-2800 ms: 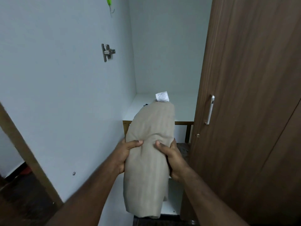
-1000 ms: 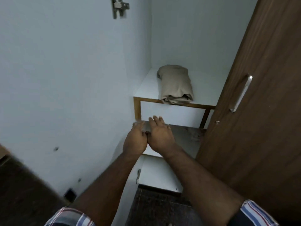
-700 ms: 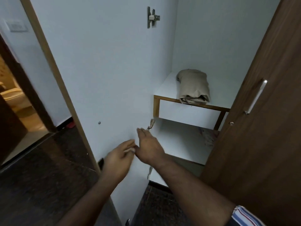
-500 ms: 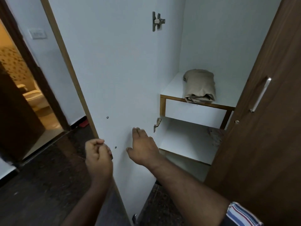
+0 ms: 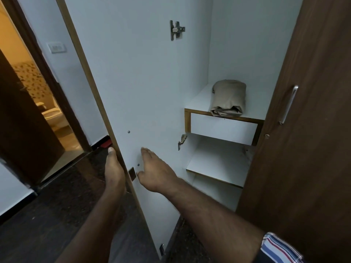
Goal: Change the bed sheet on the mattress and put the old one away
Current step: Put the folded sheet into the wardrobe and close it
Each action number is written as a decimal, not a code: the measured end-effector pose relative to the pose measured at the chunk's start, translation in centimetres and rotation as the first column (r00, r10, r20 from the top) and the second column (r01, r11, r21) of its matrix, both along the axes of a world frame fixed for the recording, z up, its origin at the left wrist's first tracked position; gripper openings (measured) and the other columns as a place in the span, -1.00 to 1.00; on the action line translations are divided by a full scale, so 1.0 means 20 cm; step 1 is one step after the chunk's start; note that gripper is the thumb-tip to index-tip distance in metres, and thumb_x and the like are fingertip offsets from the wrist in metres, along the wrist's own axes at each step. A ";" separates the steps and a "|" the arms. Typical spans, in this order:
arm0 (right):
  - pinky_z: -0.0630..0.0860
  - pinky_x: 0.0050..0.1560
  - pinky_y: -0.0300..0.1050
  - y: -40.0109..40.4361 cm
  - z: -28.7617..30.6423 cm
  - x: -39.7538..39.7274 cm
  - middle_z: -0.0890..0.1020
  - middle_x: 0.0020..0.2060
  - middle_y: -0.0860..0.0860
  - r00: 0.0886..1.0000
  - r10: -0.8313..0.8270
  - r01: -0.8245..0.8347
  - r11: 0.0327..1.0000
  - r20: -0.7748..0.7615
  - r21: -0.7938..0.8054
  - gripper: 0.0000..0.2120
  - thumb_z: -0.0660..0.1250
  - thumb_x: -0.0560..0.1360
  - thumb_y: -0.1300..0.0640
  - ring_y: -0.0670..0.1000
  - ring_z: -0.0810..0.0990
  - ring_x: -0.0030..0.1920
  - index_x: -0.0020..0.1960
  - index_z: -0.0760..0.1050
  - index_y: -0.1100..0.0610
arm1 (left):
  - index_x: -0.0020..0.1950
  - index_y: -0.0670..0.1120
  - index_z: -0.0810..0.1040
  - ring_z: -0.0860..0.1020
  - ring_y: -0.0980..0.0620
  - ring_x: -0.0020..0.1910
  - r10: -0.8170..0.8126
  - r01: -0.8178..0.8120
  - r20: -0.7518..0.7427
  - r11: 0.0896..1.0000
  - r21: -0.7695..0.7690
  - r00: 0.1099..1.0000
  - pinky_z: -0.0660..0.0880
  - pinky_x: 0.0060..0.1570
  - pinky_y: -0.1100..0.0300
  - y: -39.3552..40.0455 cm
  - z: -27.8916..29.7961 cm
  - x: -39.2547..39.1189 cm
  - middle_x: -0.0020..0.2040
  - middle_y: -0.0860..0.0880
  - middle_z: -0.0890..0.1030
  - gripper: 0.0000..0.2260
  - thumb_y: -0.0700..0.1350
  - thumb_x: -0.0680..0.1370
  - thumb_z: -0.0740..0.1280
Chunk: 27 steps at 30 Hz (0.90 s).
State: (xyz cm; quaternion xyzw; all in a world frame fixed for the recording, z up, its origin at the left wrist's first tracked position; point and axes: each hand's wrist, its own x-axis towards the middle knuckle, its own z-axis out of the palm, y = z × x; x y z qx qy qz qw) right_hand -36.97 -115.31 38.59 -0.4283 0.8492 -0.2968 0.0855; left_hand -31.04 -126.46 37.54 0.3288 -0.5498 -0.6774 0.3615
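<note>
Old sheet point(image 5: 228, 98): lying folded on the upper shelf point(image 5: 199, 100) inside the wardrobe, near the front edge, free of both hands.
Done: storing step is appearing complete; the mattress is not in view, so the bed cannot be judged.
Left: closing the open door point(image 5: 136, 82).
Left hand point(image 5: 113, 170): touching the door's outer edge, fingers straight.
Right hand point(image 5: 154, 170): reaching flat toward the door's inner face, fingers together and straight; contact cannot be told.
Change: 2.8 s ago both hands were gripping the sheet; now it is resting shelved and the hands are moving to the door.
</note>
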 end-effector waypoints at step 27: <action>0.50 0.26 -0.06 1.07 0.05 -0.47 0.51 0.29 -0.03 0.811 -0.584 0.542 0.727 0.037 -0.422 -0.60 0.30 0.60 0.04 -0.04 0.50 0.28 0.43 0.41 0.04 | -0.11 0.06 0.65 0.65 0.04 -0.11 -0.511 0.648 0.410 0.487 -0.586 0.755 0.52 -0.10 0.17 0.93 0.01 -0.95 -0.16 0.07 0.69 -0.86 -0.16 0.58 0.38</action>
